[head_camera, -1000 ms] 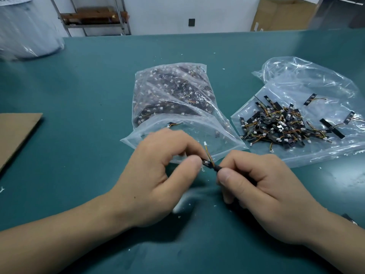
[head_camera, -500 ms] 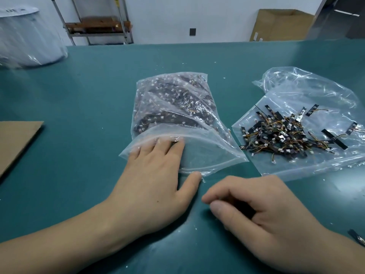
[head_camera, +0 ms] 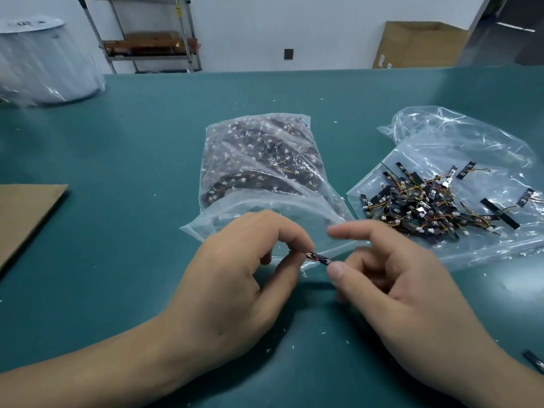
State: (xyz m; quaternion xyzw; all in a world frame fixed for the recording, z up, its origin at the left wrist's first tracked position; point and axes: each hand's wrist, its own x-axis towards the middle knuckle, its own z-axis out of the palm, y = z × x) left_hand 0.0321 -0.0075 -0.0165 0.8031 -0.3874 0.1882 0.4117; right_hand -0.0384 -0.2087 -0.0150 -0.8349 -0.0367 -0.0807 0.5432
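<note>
A small black strip part (head_camera: 318,257) is held just above the green table (head_camera: 123,148). My left hand (head_camera: 235,278) pinches its left end between thumb and forefinger. My right hand (head_camera: 394,284) has its thumb tip at the strip's right end, its forefinger stretched out above the strip and its other fingers curled. Behind the hands lies a clear plastic bag (head_camera: 259,169) full of the same dark strips, its open mouth facing me. To the right a flat clear bag (head_camera: 459,136) carries a loose pile of black strips with orange wires (head_camera: 435,204).
A brown cardboard sheet (head_camera: 26,213) lies at the left edge. A plastic-wrapped white roll (head_camera: 41,60) stands at the far left. One black strip (head_camera: 534,360) lies at the right edge near my wrist. A metal shelf and a cardboard box stand beyond the table.
My left hand lay flat on the bag's mouth half a second ago; now it is lifted and pinches a strip. My right hand has opened its forefinger and come up to the strip.
</note>
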